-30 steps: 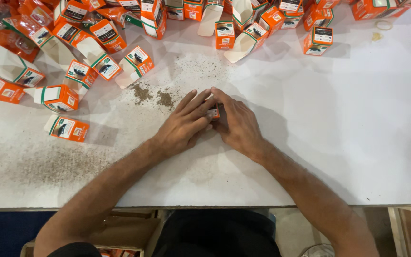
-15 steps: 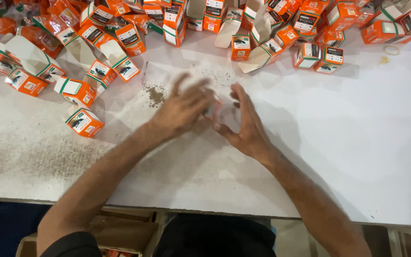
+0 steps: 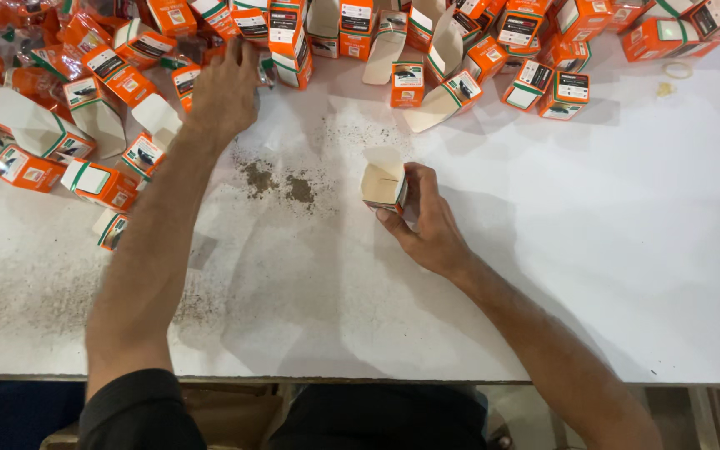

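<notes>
My right hand (image 3: pixel 428 218) holds a small open carton (image 3: pixel 383 182) upright on the white table (image 3: pixel 593 242), its top flap up and its inside bare cardboard. My left hand (image 3: pixel 227 83) is stretched far out to the pile of small orange and white cartons (image 3: pixel 110 67) at the back left. Its fingers curl down over something among the cartons near a small shiny part (image 3: pixel 266 73); what they grip is hidden.
Many orange cartons, some open and lying on their sides, run along the back edge (image 3: pixel 543 50). Dark crumbs (image 3: pixel 277 179) are scattered in the middle. A rubber band (image 3: pixel 677 70) lies at the back right. A cardboard box (image 3: pixel 210 412) sits below the table's front edge.
My hands, together at the table's middle before, have parted. The left reached back to the carton pile. The right now holds an open carton upright.
</notes>
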`<action>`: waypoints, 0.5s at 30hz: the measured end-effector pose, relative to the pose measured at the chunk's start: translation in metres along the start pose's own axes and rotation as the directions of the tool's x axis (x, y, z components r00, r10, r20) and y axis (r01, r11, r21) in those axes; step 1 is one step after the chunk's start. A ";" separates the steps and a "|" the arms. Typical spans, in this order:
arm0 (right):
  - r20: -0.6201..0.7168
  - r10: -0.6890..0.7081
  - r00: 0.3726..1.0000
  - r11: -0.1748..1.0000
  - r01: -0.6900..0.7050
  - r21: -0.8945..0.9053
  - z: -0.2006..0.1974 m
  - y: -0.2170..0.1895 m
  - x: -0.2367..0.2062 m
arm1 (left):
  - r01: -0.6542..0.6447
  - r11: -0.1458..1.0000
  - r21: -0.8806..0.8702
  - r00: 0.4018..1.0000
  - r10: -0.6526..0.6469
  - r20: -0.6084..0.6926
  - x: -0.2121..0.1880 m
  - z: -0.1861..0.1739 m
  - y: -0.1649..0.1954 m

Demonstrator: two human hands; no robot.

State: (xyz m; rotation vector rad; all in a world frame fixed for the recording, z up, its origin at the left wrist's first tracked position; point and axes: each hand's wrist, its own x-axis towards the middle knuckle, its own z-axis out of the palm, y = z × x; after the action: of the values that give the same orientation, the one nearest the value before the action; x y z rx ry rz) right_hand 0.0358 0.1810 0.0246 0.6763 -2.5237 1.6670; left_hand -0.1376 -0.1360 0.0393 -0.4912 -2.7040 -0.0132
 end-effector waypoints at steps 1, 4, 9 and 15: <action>0.004 0.004 1.000 0.998 -0.003 -0.068 0.000 -0.001 -0.001 | -0.057 0.998 -0.011 0.994 0.058 0.087 -0.004 -0.003 0.006; 0.002 -0.048 0.999 0.962 0.047 -0.271 0.002 -0.005 -0.006 | -0.176 0.984 -0.030 0.946 0.177 0.270 -0.017 -0.014 0.024; -0.029 -0.075 0.997 0.925 0.059 -0.375 -0.003 -0.010 -0.012 | -0.279 0.943 -0.182 0.955 0.292 0.048 -0.050 -0.036 0.064; -0.041 -0.088 0.995 0.944 0.070 -0.323 -0.011 -0.003 -0.011 | -0.553 0.613 -0.565 0.774 0.126 -0.621 -0.112 -0.064 0.132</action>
State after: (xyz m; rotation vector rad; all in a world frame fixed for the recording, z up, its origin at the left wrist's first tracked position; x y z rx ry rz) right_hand 0.0446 0.1937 0.0285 0.6783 -2.6024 1.1894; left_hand 0.0280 -0.0552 0.0482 -1.0733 -1.8963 -1.0100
